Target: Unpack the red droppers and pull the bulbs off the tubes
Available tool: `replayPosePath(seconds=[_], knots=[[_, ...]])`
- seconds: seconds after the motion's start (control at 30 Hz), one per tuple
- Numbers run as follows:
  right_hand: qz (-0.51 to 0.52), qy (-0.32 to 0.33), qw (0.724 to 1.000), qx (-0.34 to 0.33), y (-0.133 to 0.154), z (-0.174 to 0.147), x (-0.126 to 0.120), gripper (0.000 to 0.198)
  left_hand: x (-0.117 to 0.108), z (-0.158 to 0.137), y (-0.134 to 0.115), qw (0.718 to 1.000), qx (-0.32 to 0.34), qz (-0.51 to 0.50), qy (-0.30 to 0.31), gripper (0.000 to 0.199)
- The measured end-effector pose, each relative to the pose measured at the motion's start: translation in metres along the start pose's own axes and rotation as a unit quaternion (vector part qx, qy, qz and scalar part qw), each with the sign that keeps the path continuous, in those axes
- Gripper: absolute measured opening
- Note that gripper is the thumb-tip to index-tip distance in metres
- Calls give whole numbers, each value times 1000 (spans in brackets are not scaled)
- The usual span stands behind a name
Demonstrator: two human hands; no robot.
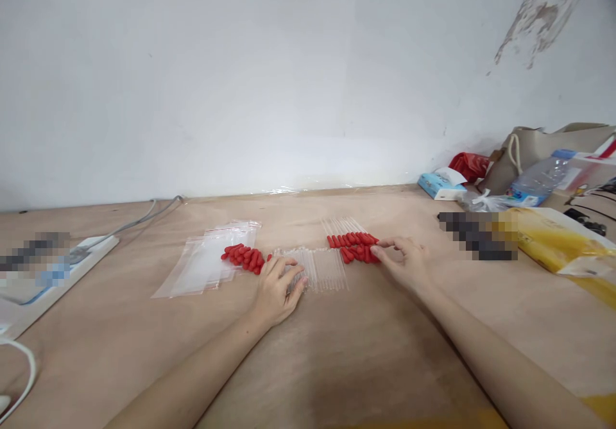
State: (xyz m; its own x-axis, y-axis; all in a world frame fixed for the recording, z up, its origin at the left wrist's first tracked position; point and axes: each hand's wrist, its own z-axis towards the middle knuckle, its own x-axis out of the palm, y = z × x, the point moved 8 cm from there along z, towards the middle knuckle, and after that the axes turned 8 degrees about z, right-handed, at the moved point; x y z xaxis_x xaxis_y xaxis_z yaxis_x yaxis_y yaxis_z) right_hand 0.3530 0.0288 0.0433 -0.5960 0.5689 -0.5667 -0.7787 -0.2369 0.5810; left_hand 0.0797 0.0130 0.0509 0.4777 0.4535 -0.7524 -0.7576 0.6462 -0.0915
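Observation:
My left hand [279, 291] lies over the left part of a row of thin clear tubes [327, 269], fingers curved, thumb and forefinger apart. Just beyond its knuckles is a heap of red rubber bulbs [243, 257], partly over flat clear plastic bags [197, 265]. To the right, red bulbs [353, 240] sit in two close rows; thin clear stems [344, 225] run from them toward the wall. My right hand [404, 259] has its thumb and forefinger closed at the right end of these rows, on a red rubber bulb [374, 252]. The fingers partly hide that bulb.
A white power strip [91, 252] with cables is at the left. On the right are a blue tissue pack [440, 185], a plastic bottle [541, 176], a beige bag [524, 150] and a yellow package [553, 240]. A white wall [289, 95] rises behind the wooden table [298, 365].

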Motion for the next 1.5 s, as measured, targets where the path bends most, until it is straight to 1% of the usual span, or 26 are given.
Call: replayPosePath(seconds=[0.07,0.17,0.27,0.37,0.47,0.53,0.67,0.77,0.8,0.83,0.9,0.93,1.0,1.03,1.07,1.13,1.2,1.27,1.33,1.5], knots=[[21,7,999,44,-6,8,0,35,0,1,1,1000,-11,-1,0,17],[-3,60,994,89,-11,23,8,35,0,3,4,1000,-26,-4,-3,17],[-47,122,985,116,-10,33,22,37,-1,3,6,999,-35,-7,-5,17],[-90,149,977,127,-6,37,31,35,0,2,8,999,-39,-10,-4,17],[-135,144,973,120,2,37,34,28,1,2,8,999,-35,-12,-4,16],[-140,139,973,116,6,38,36,26,2,2,7,999,-31,-12,-5,16],[-116,132,976,131,8,40,36,21,1,2,7,999,-36,1,-8,16],[-58,85,986,133,13,41,28,18,-1,1,9,998,-48,23,-15,17],[-27,67,991,117,17,39,26,18,-2,1,10,998,-54,32,-23,21],[6,55,995,85,25,36,24,19,-4,1,11,997,-59,41,-33,26],[58,56,997,-17,47,22,24,18,-9,1,12,995,-64,59,-55,37],[74,68,992,-79,61,12,26,17,-11,1,10,994,-60,66,-64,41],[82,91,976,-178,82,-13,30,14,-15,2,4,994,-31,80,-75,38],[83,103,968,-213,90,-25,33,13,-16,1,0,993,-7,85,-76,33],[88,108,963,-232,94,-35,35,11,-16,1,-5,993,18,88,-74,26],[109,108,957,-245,99,-48,37,9,-15,0,-14,992,62,91,-53,16],[123,107,956,-243,100,-54,39,8,-11,-2,-18,992,85,91,-24,14],[113,113,957,-241,102,-56,43,8,-8,-3,-19,992,88,89,-7,14],[89,113,959,-245,105,-56,45,9,-7,-4,-21,992,89,84,-6,13],[39,89,952,-292,112,-60,45,9,-9,-8,-25,993,98,73,-6,13]])
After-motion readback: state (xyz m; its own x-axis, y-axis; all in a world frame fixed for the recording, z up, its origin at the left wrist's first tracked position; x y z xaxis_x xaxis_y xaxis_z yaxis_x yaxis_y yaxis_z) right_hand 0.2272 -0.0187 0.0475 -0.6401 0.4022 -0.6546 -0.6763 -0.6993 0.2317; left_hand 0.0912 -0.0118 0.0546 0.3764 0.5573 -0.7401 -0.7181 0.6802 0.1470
